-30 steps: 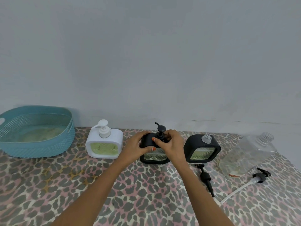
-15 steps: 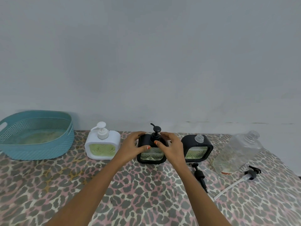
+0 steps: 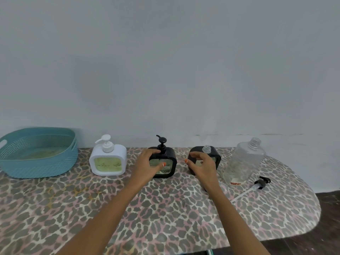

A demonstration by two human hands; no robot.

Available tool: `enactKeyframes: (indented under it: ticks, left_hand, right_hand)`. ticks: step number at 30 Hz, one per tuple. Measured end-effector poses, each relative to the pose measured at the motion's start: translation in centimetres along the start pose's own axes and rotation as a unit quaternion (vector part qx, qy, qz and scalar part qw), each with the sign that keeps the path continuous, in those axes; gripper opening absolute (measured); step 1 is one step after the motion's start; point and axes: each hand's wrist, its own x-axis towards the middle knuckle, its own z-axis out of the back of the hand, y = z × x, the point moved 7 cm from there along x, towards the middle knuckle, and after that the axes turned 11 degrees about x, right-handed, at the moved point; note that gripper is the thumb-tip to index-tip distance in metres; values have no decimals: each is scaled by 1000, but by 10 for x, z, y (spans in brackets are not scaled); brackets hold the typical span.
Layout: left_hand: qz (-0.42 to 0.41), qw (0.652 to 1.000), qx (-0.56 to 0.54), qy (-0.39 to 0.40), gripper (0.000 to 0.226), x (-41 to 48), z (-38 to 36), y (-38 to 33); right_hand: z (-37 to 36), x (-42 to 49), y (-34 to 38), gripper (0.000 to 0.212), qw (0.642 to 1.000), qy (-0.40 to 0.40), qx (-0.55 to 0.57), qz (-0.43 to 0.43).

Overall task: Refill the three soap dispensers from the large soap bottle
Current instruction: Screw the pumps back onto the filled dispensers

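Three soap dispensers stand in a row on the table [image 3: 165, 218]: one white, two black. The middle black dispenser [image 3: 170, 155], black pump fitted, is held by the left hand [image 3: 147, 166]. The fingers curl over its top left corner and the thumb presses its front window. The white dispenser [image 3: 108, 159], white pump fitted and green soap showing in its window, stands just beyond the back of that hand, apart from it. The right hand [image 3: 202, 164] holds nothing. Its fingers [image 3: 193, 155] are loosely spread and slightly bent, the index tip pointing toward the left thumb across a small gap. Directly behind these fingers stands the second black dispenser [image 3: 215, 153], its clear threaded neck bare of any pump; contact with the hand cannot be determined. One large soap bottle [image 3: 244, 162], clear and uncapped, sits tilted just outboard of the right hand. One loose pump [image 3: 260, 183] with a white tube lies on the table near the right wrist side. Both forearms reach forward, extended. One teal basket [image 3: 42, 162] sits well apart, far beyond the left hand.
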Motion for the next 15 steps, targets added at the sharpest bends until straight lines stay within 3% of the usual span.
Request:
enactKeyframes:
  ticks: [15]
  left_hand:
    - [-25,996,-24,88,48,5,-82,-56]
  right_hand:
    - [66,-12,-58,28,997,-35,-35,-60]
